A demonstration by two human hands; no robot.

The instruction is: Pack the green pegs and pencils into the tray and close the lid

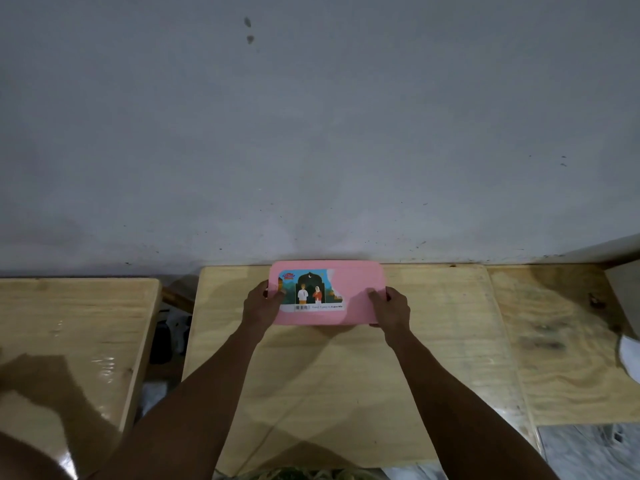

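Closing looks like the step in hand. The pink lid (353, 292) sits between the left hand (261, 304) and right hand (389, 306), whose fingers (375, 295) are curled round its ends. The pegs and pencils are hidden. Next, I judge, comes an even press down against the counter (346, 375).

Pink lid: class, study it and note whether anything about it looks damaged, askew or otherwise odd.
The picture label on the pink lid is torn: its right edge is ragged, leaving the lid's right part bare. The left hand and right hand grip the lid's ends. Nothing looks spilled or askew.
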